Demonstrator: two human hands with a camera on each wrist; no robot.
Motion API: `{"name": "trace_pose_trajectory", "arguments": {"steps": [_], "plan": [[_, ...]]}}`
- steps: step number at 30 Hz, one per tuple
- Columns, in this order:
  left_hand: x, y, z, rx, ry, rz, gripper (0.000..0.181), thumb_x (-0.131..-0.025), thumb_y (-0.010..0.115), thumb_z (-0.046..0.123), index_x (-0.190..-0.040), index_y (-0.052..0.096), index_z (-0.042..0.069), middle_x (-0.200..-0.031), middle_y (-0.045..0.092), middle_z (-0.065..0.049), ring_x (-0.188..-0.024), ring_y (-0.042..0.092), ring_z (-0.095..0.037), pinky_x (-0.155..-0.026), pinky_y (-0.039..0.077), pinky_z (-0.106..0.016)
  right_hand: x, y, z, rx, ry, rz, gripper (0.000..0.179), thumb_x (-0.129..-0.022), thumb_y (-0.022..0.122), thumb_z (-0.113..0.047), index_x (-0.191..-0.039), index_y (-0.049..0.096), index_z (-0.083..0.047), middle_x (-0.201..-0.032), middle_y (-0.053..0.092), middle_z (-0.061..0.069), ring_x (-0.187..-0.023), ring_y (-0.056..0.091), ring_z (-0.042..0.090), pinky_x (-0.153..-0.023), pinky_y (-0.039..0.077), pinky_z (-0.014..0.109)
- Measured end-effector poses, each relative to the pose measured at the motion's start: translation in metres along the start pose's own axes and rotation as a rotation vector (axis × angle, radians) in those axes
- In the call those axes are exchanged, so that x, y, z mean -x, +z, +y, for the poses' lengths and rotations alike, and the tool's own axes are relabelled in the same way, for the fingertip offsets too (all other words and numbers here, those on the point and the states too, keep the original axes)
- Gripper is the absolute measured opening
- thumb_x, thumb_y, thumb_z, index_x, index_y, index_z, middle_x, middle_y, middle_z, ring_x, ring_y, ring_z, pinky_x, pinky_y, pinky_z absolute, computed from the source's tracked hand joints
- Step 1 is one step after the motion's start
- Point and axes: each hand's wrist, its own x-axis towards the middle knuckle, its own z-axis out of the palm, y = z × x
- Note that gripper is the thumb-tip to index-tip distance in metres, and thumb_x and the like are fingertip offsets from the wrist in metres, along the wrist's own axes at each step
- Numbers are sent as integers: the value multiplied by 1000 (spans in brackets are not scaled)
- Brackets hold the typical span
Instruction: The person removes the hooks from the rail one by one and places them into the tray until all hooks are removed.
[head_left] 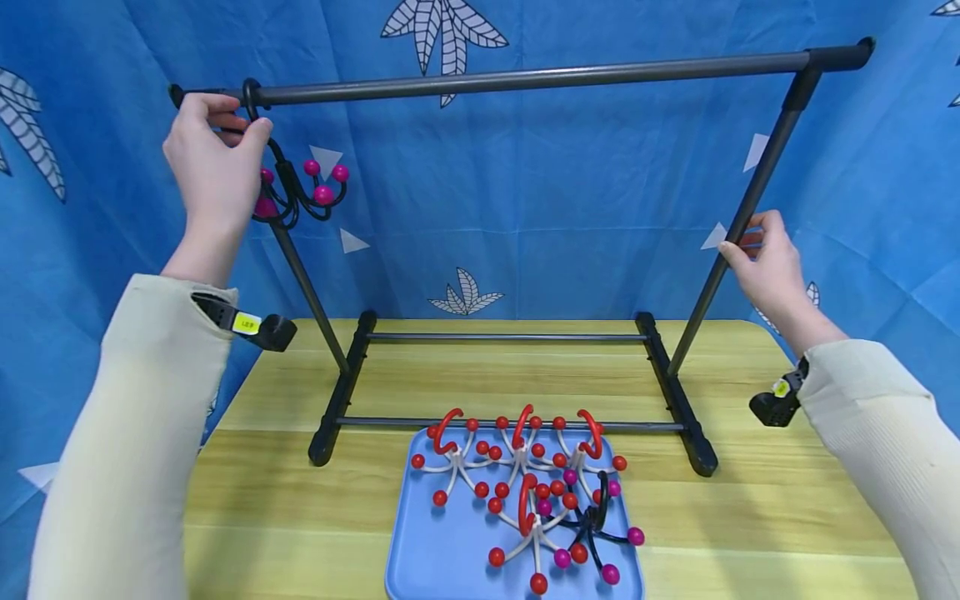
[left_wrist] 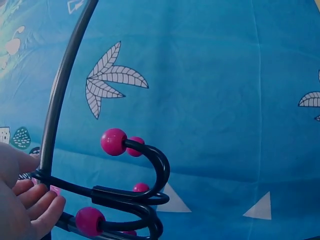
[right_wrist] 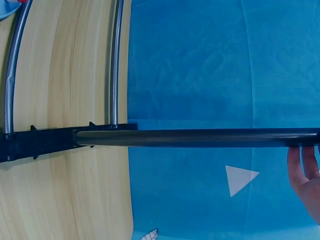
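Note:
A black multi-armed hanger (head_left: 288,179) with magenta ball tips hangs by its hook from the left end of the dark rack's top bar (head_left: 480,82). My left hand (head_left: 213,158) is beside that hook, its thumb and fingers spread apart around the hook's stem. In the left wrist view, the fingers (left_wrist: 42,210) lie extended near the stem without closing on it. My right hand (head_left: 768,262) holds the rack's right post (head_left: 750,200) about midway up, thumb in front and fingers behind. Only some fingers of that hand (right_wrist: 305,175) show in the right wrist view.
In front of the rack, a blue tray (head_left: 427,550) holds several white-armed hangers with red balls and red hooks, plus another black hanger (head_left: 591,521) with magenta balls. The rack's black feet (head_left: 348,387) stand on a wooden table (head_left: 262,492). A blue patterned cloth (head_left: 525,208) hangs behind.

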Motion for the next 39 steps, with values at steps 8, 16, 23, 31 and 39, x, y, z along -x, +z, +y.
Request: {"name": "trace_pose_trajectory", "arguments": {"steps": [8,16,23,31,39], "plan": [[-10,5,1,43,-49,11,33,-87,57,33,-117,56,18,-93,48,15,-84,43,5,-86,39,-20,0,1,-1,-10,-4,-1,49,-94,39,-39,-126,26,-6,-126,40,24,-113,42,38,-89,40,54],[-12,2,2,216,-93,27,26,-85,61,25,-109,62,15,-85,49,13,-77,50,3,-84,46,-16,0,-1,-4,3,-3,-7,49,-94,38,-40,-127,26,-6,-126,40,24,-114,42,38,-88,40,53],[-10,-3,13,339,-51,59,22,-82,64,21,-103,64,15,-85,52,9,-77,51,0,-82,48,-16,-1,0,-2,-2,-1,-6,51,-93,39,-40,-128,26,-6,-127,40,24,-114,41,38,-88,40,53],[9,-13,33,421,-20,48,22,-82,65,17,-103,64,12,-85,55,7,-77,54,-2,-82,47,-15,-1,0,2,11,-12,7,53,-93,39,-40,-128,24,-3,-126,40,25,-113,42,39,-86,40,53],[30,-14,31,424,29,18,21,-82,65,15,-102,64,10,-88,57,6,-81,55,-5,-78,49,-15,-2,0,2,11,-11,6,53,-93,39,-40,-128,25,-3,-125,39,24,-112,42,38,-85,40,52]]}}
